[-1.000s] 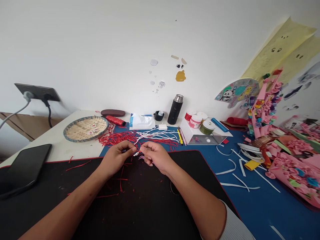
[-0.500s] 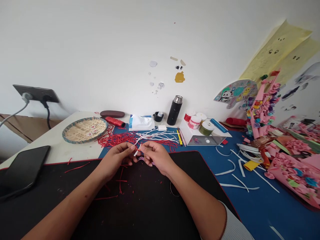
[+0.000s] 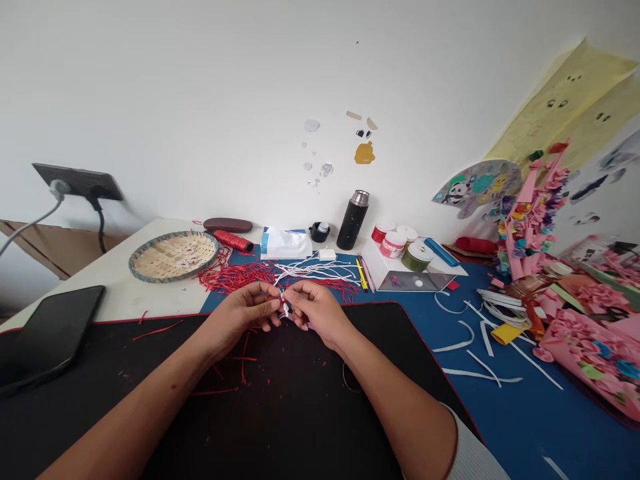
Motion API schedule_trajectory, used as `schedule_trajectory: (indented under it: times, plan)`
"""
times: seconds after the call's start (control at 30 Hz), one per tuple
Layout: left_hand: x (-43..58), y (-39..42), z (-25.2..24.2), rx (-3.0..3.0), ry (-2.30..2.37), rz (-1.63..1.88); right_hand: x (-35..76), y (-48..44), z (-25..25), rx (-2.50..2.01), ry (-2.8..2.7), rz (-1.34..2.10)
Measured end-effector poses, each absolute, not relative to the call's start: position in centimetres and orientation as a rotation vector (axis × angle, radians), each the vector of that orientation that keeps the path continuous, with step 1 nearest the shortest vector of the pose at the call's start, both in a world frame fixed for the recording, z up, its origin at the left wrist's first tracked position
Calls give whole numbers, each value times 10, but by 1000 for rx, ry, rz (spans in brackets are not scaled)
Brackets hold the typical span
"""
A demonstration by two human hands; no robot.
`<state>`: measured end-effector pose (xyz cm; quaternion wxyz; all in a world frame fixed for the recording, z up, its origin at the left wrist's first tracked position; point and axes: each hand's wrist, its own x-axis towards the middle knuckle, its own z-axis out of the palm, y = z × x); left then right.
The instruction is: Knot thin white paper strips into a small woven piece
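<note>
1. The left hand [image 3: 240,315] is at the middle of the scene, over the far part of the black mat [image 3: 300,420]; its thumb and index finger are drawn narrow on a small red-and-white cord piece [image 3: 286,309].
2. The right hand [image 3: 320,313] meets it from the right, its fingers closed in a pinch at the upper white end of the same cord piece; the exact contact is partly hidden.
3. The cord piece is between the two sets of fingertips, with a short white end pointing down toward the near side.
4. A purple item [image 3: 310,326], mostly covered, shows beneath the right hand's fingers.
5. Just beyond the hands, loose red cords [image 3: 240,275] lie to the left and white cords [image 3: 325,270] to the right, partly overlapping.
6. Farther left on the counter [image 3: 117,293] are a spool of red thread [image 3: 231,240] and a round woven basket [image 3: 134,267]; a dark phone [image 3: 55,327] lies nearer, at the left edge of the mat.
7. On the far side, a black flask [image 3: 352,221] stands upright near the wall, left of several lidded jars [image 3: 393,245] on a white box [image 3: 373,264].
8. White strips [image 3: 483,375] are scattered on the right.
</note>
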<state>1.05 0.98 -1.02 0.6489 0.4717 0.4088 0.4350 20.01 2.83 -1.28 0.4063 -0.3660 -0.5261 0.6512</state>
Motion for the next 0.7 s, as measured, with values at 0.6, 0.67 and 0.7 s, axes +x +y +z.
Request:
schedule_trajectory:
  times: [0.6, 0.67, 0.7]
  plan:
    - [13, 10, -9, 1068, 960, 1045, 198, 27, -14, -942, -1364, 1642]
    - [12, 10, -10, 1065, 970, 1042, 198, 26, -14, -946, -1363, 1641]
    - [12, 10, -10, 1064, 972, 1043, 198, 26, -14, -948, -1364, 1641]
